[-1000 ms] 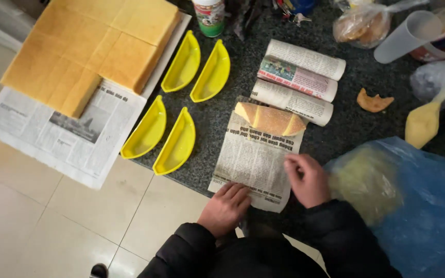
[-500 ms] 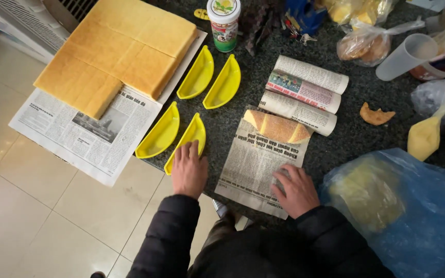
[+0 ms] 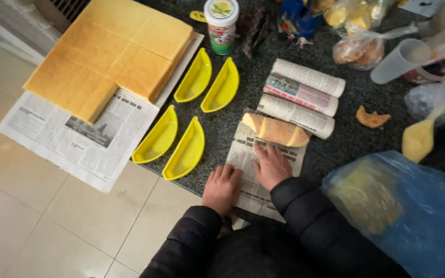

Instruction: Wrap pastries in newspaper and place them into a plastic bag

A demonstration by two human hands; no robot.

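Both hands lie flat and open on a sheet of newspaper point(image 3: 263, 164) spread on the dark table point(image 3: 346, 149), the left hand point(image 3: 222, 188) at its left edge and the right hand point(image 3: 271, 167) just below a rolled cake point(image 3: 275, 130) lying across the sheet's top; neither grips anything. Two wrapped rolls point(image 3: 302, 95) lie just beyond the cake. Four yellow moulds point(image 3: 186, 121) sit to the left, beside a big flat sponge cake point(image 3: 114, 49).

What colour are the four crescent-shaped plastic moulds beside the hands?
Bright yellow crescent-shaped plastic moulds, clearest in the head view.
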